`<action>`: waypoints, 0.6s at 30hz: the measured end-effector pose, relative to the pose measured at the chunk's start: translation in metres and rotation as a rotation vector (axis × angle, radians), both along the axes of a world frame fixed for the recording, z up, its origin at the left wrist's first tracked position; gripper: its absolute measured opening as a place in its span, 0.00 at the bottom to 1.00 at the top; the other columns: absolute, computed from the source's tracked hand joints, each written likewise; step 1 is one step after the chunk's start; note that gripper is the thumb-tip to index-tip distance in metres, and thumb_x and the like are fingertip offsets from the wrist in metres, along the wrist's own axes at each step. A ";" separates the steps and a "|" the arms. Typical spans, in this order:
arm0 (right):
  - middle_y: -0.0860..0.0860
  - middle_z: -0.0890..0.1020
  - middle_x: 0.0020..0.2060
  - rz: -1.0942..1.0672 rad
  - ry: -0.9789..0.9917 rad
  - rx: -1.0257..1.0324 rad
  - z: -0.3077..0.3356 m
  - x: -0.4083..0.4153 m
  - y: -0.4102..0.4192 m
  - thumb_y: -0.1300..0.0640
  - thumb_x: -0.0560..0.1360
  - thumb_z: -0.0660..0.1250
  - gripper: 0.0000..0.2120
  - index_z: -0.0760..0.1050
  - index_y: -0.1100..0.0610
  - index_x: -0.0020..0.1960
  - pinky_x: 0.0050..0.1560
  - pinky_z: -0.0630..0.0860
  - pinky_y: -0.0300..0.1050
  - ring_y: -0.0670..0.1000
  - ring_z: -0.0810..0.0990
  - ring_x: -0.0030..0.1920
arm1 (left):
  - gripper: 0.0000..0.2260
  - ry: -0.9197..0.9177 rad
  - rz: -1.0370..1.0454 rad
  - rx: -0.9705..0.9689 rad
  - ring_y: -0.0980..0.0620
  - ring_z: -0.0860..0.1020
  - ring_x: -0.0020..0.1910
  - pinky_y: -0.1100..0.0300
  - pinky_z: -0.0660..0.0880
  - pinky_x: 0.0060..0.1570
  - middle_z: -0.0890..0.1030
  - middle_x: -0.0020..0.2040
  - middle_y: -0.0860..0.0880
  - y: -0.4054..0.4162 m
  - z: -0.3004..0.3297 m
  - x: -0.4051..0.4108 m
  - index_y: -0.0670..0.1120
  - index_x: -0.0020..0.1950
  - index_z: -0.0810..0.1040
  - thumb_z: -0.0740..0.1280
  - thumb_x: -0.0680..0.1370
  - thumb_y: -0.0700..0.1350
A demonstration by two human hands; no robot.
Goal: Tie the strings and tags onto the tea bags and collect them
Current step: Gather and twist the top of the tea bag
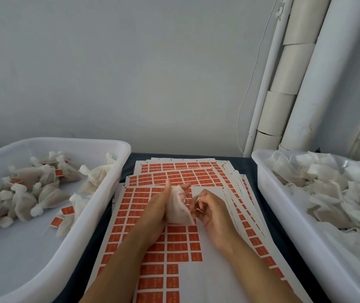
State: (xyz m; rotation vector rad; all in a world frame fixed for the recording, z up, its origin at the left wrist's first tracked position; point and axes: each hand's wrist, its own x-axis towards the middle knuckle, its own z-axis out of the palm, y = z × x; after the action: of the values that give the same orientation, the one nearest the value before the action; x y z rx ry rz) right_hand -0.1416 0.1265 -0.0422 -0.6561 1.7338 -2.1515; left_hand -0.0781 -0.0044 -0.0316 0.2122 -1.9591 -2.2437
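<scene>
My left hand (157, 209) grips a white tea bag (178, 207) upright above the sheets of orange tags (175, 239), thumb raised beside the bag's gathered top. Just right of the bag, my right hand (209, 209) has its fingers curled and pinches a thin white string that runs to the bag. The left white bin (117, 167) holds several tied tea bags (28, 193) with orange tags. The right white bin (268, 193) is piled with loose untied bags and strings (332, 189).
A stack of tag sheets covers the dark table (128, 162) between the two bins. White pipes (303, 73) and a thin cable run down the wall at the back right. Some sheets have blank patches where tags are gone.
</scene>
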 end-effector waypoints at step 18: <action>0.46 0.80 0.41 -0.262 0.218 0.180 0.000 0.004 -0.006 0.58 0.78 0.61 0.08 0.74 0.51 0.42 0.40 0.77 0.32 0.49 0.80 0.43 | 0.06 0.099 0.258 -0.191 0.52 0.81 0.47 0.67 0.77 0.39 0.82 0.47 0.54 0.003 -0.011 -0.001 0.49 0.49 0.79 0.65 0.77 0.49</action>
State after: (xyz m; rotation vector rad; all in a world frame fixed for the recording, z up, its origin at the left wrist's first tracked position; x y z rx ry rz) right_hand -0.1371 0.1208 -0.0419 -0.6673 2.2094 -2.1167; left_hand -0.0794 -0.0019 -0.0424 0.3045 -1.9534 -1.8602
